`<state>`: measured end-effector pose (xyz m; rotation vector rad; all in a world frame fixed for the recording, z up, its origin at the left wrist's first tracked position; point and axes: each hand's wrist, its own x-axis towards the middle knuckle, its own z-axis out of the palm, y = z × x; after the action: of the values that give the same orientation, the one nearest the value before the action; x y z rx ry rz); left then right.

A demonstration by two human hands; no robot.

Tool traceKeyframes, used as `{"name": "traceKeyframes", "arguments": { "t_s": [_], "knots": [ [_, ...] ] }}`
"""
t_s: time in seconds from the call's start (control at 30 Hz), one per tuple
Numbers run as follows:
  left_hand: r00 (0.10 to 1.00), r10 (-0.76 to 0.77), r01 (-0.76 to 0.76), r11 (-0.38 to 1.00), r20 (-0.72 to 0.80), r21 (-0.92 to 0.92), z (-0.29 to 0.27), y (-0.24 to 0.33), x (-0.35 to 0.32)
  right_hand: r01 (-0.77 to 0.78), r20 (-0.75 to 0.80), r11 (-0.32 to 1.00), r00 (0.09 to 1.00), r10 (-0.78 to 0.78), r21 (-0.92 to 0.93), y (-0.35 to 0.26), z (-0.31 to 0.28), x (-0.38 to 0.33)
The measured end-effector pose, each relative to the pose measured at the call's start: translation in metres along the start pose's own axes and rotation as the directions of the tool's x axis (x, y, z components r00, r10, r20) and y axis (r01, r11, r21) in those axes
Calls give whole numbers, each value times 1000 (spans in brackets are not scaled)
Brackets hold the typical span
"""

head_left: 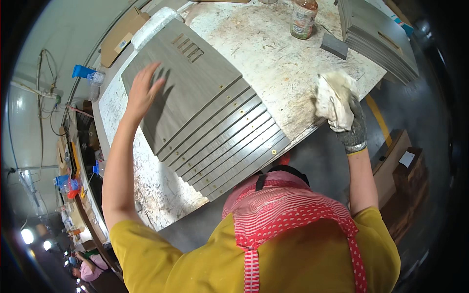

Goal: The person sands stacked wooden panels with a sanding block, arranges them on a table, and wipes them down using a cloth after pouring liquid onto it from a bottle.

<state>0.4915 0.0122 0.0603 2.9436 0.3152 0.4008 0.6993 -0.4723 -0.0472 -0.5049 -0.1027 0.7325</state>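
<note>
A fanned stack of grey wood-grain panels [190, 93] lies on the worktable, each lower panel's edge peeking out toward me with small brass-coloured holes along it. The top panel has a row of slots near its far end. Over the left side of that panel is my bare left hand [141, 93], its fingers stretched and its shadow falling on the surface; whether it touches cannot be told. At the table's right edge my right hand [357, 128], in a dark grey glove, grips a bunched, stained white cloth [335, 100].
The paint-stained white table [273, 63] carries a glass bottle [303, 20] with reddish liquid and a dark grey block [334, 46]. Another stack of grey panels [373, 36] sits at the far right. A wooden box [409, 171] stands on the floor at right.
</note>
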Motion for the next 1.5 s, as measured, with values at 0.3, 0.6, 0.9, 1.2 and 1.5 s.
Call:
{"name": "traceKeyframes", "arguments": {
  "t_s": [0.3, 0.6, 0.9, 1.2, 1.5],
  "knots": [
    [994, -92, 90, 995, 58, 47, 31, -24, -72, 619, 583, -583, 762, 283, -526, 170, 217, 58],
    [993, -113, 110, 991, 44, 79, 32, -38, -83, 530, 545, -693, 806, 232, -489, 227, 200, 29],
    [993, -115, 112, 989, 23, 95, 31, -36, -83, 652, 890, -713, 447, 89, -256, 209, 240, 5],
    [996, -86, 85, 993, 10, 84, 33, -26, -74, 286, 780, -908, 622, -68, -308, 116, 121, 75],
    [997, -80, 82, 991, -16, 105, 37, -34, -73, 172, 435, -880, 899, -43, -443, 309, 211, 3]
  ]
}}
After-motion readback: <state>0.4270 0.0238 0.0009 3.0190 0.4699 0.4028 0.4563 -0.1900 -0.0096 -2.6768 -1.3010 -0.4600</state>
